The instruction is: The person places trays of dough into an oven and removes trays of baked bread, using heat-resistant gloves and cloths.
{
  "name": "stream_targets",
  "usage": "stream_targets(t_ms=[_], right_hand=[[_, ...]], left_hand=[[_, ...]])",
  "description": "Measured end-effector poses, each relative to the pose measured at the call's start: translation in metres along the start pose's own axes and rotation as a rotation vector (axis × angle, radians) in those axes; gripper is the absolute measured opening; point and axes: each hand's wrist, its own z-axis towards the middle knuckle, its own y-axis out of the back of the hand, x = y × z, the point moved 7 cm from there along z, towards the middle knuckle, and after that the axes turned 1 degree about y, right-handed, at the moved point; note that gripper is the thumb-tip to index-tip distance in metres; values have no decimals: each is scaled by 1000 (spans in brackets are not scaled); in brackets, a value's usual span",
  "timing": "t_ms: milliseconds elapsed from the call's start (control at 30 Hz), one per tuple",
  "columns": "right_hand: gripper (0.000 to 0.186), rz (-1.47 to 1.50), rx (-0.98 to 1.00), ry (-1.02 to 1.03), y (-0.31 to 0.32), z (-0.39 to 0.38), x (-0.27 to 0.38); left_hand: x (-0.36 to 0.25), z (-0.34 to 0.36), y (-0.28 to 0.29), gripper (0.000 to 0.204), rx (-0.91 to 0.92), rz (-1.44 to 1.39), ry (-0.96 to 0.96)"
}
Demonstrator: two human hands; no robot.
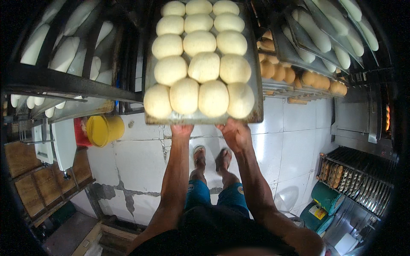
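Observation:
A metal baking tray stretches out in front of me, bearing several rows of round, pale dough balls packed closely together. At its near edge, my left hand grips from below on the left side. Close to the middle of that same edge, my right hand holds the tray, its fingers curled underneath. Most of the fingers of both hands are hidden beneath the metal.
Left, a dark metal rack carries trays of long pale dough. Browned rolls fill trays at right, below more long loaves. A yellow bucket stands on the tiled floor. Lower right are another tray rack and green drums.

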Motion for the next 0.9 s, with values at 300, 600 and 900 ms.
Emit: stream_targets(t_ms=[300,600,900], right_hand=[[51,417,6,-83,3,-115,-16],[60,466,-58,-151,56,-291,6],[55,407,-93,-82,162,-507,87]], left_hand=[[2,-116,16,58,0,18,24],[4,-297,21,51,-47,198,11],[77,-505,-29,45,2,406,194]])
